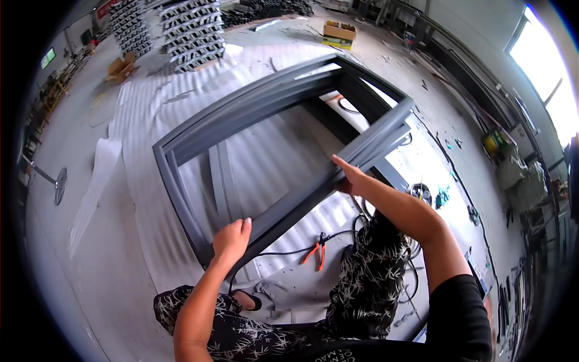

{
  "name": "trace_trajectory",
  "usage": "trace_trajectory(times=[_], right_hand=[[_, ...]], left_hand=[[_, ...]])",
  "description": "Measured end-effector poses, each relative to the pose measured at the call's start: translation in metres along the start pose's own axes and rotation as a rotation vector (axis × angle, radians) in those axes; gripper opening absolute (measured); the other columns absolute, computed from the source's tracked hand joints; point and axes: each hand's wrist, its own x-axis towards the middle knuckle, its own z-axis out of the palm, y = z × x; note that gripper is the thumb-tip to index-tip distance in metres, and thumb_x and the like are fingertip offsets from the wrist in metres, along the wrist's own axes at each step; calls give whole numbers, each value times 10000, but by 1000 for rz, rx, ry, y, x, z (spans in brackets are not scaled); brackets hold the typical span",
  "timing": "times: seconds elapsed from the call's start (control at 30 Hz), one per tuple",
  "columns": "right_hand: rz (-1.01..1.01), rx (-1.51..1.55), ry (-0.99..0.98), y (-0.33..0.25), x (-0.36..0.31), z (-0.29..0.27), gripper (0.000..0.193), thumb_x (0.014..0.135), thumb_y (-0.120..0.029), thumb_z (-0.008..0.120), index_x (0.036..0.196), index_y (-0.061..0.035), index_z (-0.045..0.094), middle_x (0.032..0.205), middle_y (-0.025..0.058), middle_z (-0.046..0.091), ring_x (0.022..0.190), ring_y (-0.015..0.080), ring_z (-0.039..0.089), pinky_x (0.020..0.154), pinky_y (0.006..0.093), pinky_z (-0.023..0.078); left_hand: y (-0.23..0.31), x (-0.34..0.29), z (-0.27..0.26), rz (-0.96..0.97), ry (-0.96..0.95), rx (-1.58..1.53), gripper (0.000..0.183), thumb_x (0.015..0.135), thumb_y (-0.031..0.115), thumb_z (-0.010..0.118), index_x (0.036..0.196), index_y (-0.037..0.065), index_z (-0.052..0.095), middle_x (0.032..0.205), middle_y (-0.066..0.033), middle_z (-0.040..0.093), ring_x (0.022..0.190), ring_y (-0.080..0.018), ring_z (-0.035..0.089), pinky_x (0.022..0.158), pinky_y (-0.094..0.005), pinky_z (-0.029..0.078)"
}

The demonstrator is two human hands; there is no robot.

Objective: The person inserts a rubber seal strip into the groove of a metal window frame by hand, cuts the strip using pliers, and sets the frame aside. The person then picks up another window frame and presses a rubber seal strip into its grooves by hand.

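A large dark grey metal window frame (pixel 253 102) lies tilted on corrugated white sheeting (pixel 145 114) on the floor. My left hand (pixel 231 237) grips the near rail of the frame close to its lower left corner. My right hand (pixel 350 177) holds the same near rail further up to the right, fingers wrapped over its top edge. An inner upright bar (pixel 223 181) of the frame shows between the rails. My knees in patterned trousers (pixel 368 283) are bent just below the frame.
Orange-handled pliers (pixel 318 249) and a black cable (pixel 289 250) lie on the floor by my knee. Stacks of metal profiles (pixel 193 30) stand at the back, a cardboard box (pixel 339 33) beyond them. Cluttered benches line the right wall.
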Motion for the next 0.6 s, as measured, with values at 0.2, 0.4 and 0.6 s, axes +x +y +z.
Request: trace_trajectory(times=[0.2, 0.4, 0.6], right_hand=[[-59, -496, 131, -38, -22, -10, 693, 829, -595, 652, 1029, 65, 588, 875, 160, 650, 695, 269, 683, 617, 366, 595], [-58, -1139, -391, -15, -89, 18, 449, 949, -408, 574, 888, 27, 668, 712, 127, 698, 601, 182, 691, 525, 285, 561], [85, -1385, -548, 72, -68, -22, 413, 896, -377, 639, 880, 36, 642, 713, 109, 687, 611, 190, 679, 558, 303, 558]], left_hand=[[13, 0, 23, 179, -132, -193, 394, 966, 370, 476, 893, 7, 610, 893, -242, 645, 885, -448, 595, 762, -521, 467], [10, -13, -2, 170, -132, -160, 275, 919, 266, 592, 1046, 26, 635, 948, -175, 680, 870, -329, 662, 758, -395, 510], [-51, -36, -50, -2, 186, -352, 238, 945, 227, 598, 1100, 51, 636, 904, -110, 697, 814, -194, 677, 733, -316, 531]])
